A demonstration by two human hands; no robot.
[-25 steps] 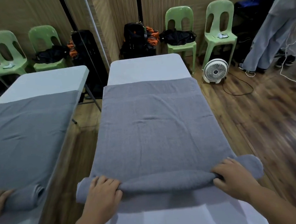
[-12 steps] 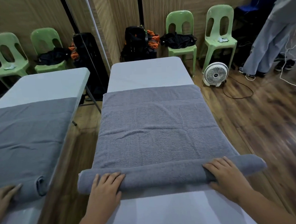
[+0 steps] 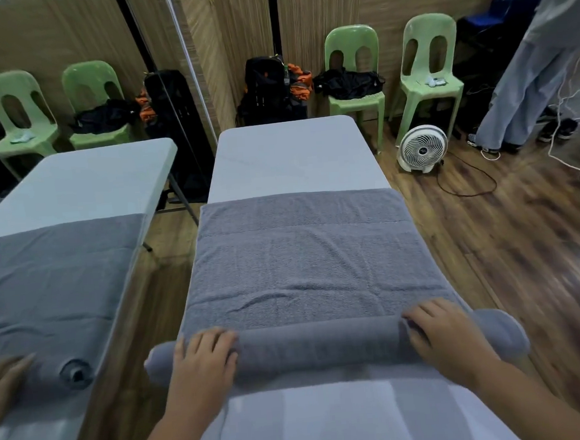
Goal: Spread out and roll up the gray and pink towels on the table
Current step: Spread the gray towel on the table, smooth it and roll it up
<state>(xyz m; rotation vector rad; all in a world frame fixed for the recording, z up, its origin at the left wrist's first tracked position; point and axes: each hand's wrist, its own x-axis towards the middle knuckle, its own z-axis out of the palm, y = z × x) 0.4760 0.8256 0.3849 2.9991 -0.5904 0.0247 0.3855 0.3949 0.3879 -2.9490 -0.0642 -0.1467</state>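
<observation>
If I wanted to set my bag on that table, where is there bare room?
Bare table lies beyond the gray towel, toward the green chairs; another strip shows near the person, behind the roll. The middle is crowded: left hand and right hand on the roll.

A gray towel (image 3: 305, 263) lies spread lengthwise on a pale table (image 3: 287, 158), its near end wound into a thick roll (image 3: 325, 346) set crosswise. The roll's ends overhang both long edges; the flat part shows faint creases.

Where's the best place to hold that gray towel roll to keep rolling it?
Probably near both ends of the roll, from above and the near side, as the left hand and right hand do: it is long, soft and lies crosswise, so one middle grip would likely let the ends lag.
</observation>
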